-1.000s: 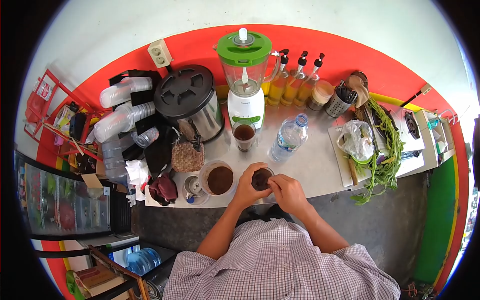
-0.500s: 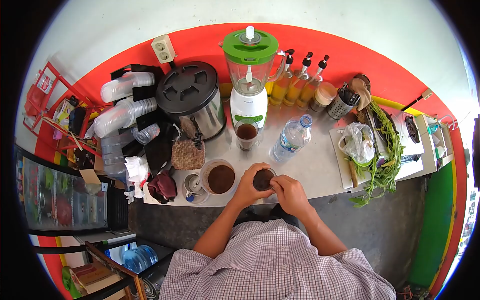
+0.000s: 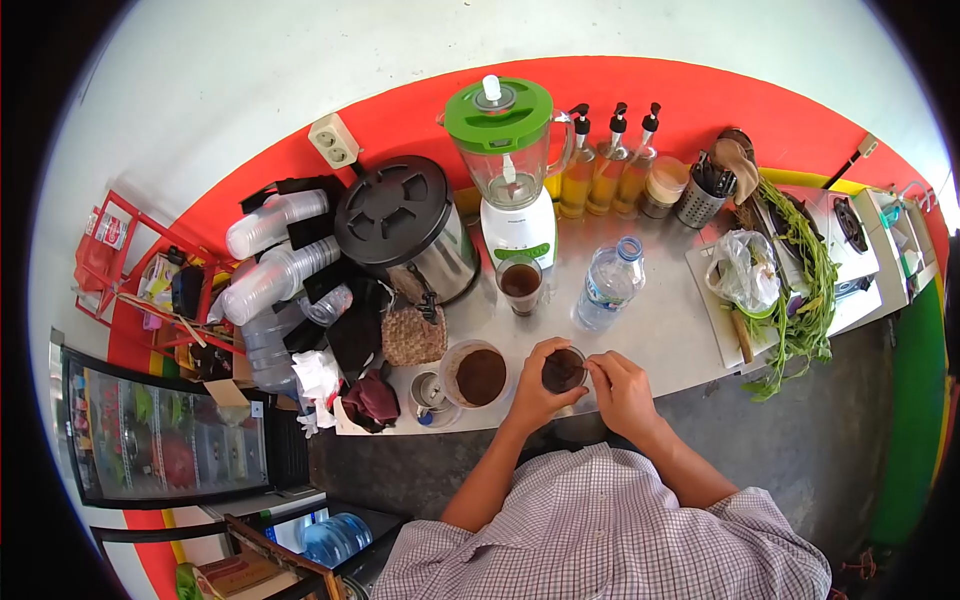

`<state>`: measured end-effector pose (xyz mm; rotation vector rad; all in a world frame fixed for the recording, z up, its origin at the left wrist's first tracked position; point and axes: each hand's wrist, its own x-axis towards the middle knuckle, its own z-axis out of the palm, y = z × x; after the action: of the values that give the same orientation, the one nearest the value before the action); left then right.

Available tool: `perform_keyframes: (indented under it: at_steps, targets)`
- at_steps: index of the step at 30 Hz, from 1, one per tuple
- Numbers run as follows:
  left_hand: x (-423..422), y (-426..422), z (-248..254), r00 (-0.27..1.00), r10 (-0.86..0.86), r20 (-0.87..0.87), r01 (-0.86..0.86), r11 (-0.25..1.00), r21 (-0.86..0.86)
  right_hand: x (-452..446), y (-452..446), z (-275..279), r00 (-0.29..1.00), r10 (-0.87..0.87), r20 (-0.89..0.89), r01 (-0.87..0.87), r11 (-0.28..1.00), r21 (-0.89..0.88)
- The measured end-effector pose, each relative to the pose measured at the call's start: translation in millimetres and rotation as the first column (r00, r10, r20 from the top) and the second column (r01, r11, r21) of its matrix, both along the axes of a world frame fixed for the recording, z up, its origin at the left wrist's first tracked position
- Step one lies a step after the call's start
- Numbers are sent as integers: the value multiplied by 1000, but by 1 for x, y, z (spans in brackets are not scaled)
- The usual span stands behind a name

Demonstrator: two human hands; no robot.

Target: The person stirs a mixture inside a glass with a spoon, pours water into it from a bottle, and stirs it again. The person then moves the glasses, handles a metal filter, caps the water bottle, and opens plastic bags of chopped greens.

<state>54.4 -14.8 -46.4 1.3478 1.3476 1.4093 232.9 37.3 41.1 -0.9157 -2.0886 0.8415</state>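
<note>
In the head view, the camera is turning, so the things on the desk [image 3: 660, 312] are showing mostly further right; against them the cup [image 3: 564, 369] is hardly moving, while the fingertips of the right hand [image 3: 624, 390] are sitting slightly farther up its rim.

The left hand [image 3: 534, 394] is clamping round the cup at the desk's near edge, right of the tub [image 3: 452, 372] and nearer the person [image 3: 600, 525] than the bottle [image 3: 608, 285] and the glass [image 3: 521, 288]. Whether the cup is resting on the desk or hanging just clear, I cannot tell. The right hand is pinching its fingertips together at the cup's right rim; whether anything is sitting between them, I cannot tell.

The step seems to be working inside the cup: doing it well is calling for the left hand holding firm without squeezing, and the right making small, slow turns.

The cup is standing roughly upright, its mouth facing up toward the camera, its long axis running about vertical; the wide lens is hiding any small tilt
</note>
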Motion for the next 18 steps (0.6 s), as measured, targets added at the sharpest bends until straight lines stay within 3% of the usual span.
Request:
perform_keyframes:
  at_steps: [5, 8, 10, 14, 16, 18]
  targets:
    - [0, -5, -1, 999, -30, 23, 30, 1000, -5, 5, -1, -6, 991, 118, 71, -114, 992, -52]
    - [-3, -8, 5, 995, -2, -101, 11, 996, 90, 0, -6, 0, 1000, -4, -7, 3, 997, -82]
    - [-4, -10, 4, 985, -26, -172, 41, 996, 84, 2, -3, 0, 987, 66, 145, -56, 996, -69]
    - [1, -12, 4, 988, -24, -150, 35, 997, 73, -2, -5, 8, 993, 56, 101, -54, 998, -30]
    - [-4, -14, 7, 982, -39, -185, 48, 998, 42, -5, -7, 5, 993, -15, 113, 4, 996, 94]
    - [-4, -14, 6, 974, -57, -220, 60, 998, 8, -6, -7, 3, 984, 59, 167, -70, 995, 64]
